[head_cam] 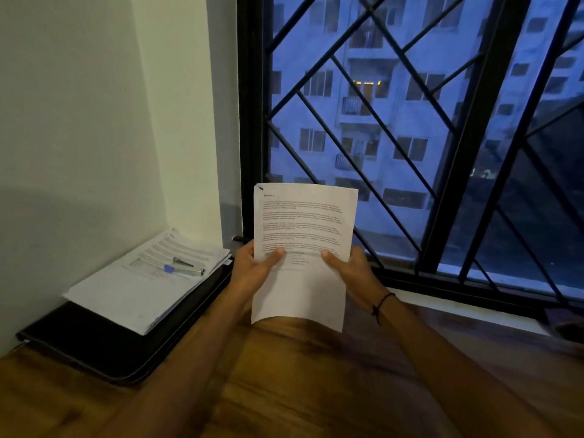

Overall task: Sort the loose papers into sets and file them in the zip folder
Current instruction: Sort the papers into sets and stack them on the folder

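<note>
Near the window (pixel 410 121), both hands hold up a set of papers (pixel 303 248) above the wooden table (pixel 300 390). The left hand (pixel 252 270) grips the left edge of the papers, with its thumb on the front. The right hand (pixel 350 270) grips the right edge the same way. The papers stand almost straight up, and the bottom edge curls a little. A staple sits in the top left corner.

Off to the left, the black zip folder (pixel 104 346) lies flat in the corner, against the wall (pixel 79 121). A stack of papers (pixel 139 289) rests on top of it, and a stapler (pixel 185 267) lies on the stack. Bare table shows between the folder and the arms.
</note>
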### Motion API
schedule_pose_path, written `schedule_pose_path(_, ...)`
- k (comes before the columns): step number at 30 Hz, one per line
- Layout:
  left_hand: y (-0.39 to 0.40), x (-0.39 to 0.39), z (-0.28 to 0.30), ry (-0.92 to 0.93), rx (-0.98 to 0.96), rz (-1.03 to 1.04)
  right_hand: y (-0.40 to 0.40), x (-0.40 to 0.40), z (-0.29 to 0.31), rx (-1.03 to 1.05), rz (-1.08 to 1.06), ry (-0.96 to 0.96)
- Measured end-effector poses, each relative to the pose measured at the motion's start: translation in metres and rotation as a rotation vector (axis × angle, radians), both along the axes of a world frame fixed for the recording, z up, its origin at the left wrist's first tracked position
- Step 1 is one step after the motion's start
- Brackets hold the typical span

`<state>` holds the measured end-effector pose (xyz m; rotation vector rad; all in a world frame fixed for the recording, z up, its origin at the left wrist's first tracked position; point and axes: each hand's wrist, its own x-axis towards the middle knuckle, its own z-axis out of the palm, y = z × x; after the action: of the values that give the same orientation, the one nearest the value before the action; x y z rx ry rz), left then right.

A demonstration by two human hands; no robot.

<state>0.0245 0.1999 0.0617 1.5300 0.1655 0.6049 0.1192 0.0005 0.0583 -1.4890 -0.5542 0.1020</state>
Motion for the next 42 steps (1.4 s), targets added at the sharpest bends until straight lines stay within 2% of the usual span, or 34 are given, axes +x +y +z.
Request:
schedule_pose_path(4,-0.004,0.000,-0.005,0.019,-0.024,-0.010,0.003,0.005,0.001,-0.011,-0.005,-0.053)
schedule_pose_path(8,-0.009,0.003,-0.014,0.065,-0.044,0.000,0.008,0.003,-0.011,-0.114,-0.071,-0.102)
schedule_pose_path(12,0.008,-0.001,0.006,-0.017,0.018,0.039,0.000,0.008,0.015,-0.250,-0.061,-0.242)
schedule_pose_path(14,0.025,-0.007,0.025,-0.114,0.227,0.173,-0.009,0.011,0.041,-0.399,-0.007,-0.373)
schedule_pose_path(17,0.038,-0.017,0.062,-0.251,0.712,0.367,-0.013,0.014,0.073,-0.701,0.015,-0.553)
schedule_pose_path(19,0.038,-0.017,0.079,-0.270,0.881,0.368,-0.007,0.016,0.086,-0.830,0.036,-0.636)
schedule_pose_path(20,0.038,-0.014,0.082,-0.232,0.911,0.276,-0.003,0.016,0.089,-0.872,0.053,-0.680)
schedule_pose_path(22,0.034,-0.010,0.081,-0.107,0.862,0.055,0.005,0.014,0.092,-0.955,0.071,-0.744)
schedule_pose_path(27,0.043,-0.003,0.044,-0.013,0.551,0.040,-0.003,0.022,0.088,-1.077,-0.040,-0.701)
schedule_pose_path(29,0.052,-0.008,0.029,0.018,0.450,0.086,-0.021,0.033,0.082,-1.032,-0.080,-0.638)
schedule_pose_path(30,0.056,-0.012,0.022,0.036,0.395,0.114,-0.030,0.038,0.077,-0.946,-0.082,-0.569)
schedule_pose_path(35,0.063,-0.019,-0.001,0.077,0.167,0.155,-0.054,0.034,0.044,-0.350,0.109,-0.067)
schedule_pose_path(42,0.056,-0.016,-0.006,0.081,0.129,0.117,-0.033,0.025,0.018,-0.032,0.143,0.067)
